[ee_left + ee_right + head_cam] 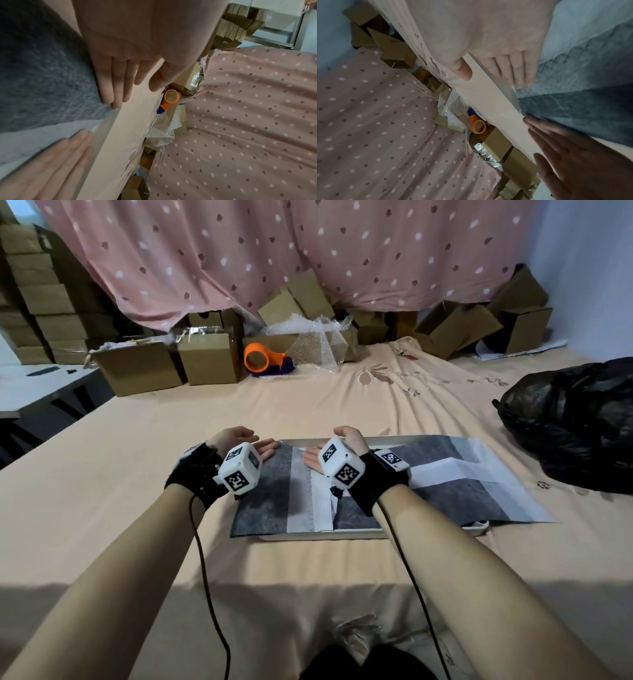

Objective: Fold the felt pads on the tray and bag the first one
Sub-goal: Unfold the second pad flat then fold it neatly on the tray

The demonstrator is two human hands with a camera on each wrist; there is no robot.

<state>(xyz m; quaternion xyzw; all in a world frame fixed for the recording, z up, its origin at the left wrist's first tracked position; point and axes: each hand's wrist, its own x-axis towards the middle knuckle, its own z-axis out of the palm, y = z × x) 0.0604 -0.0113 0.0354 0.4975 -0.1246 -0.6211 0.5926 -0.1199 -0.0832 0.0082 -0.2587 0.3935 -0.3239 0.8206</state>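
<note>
Left hand [251,445] & right hand [337,448], both flat w/ straight fingers, rest at far edge of felt pad [263,501] on tray [308,534], apparently to align it before folding.

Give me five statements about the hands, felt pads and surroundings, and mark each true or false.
1. Both hands lie flat with straight fingers on the felt pads. True.
2. The left hand grips the orange tape dispenser. False: the dispenser sits far off by the cardboard boxes.
3. The pads rest on a white tray. True.
4. The right hand holds a bag. False: it holds nothing.
5. A black plastic bag lies to the right. True.
</note>
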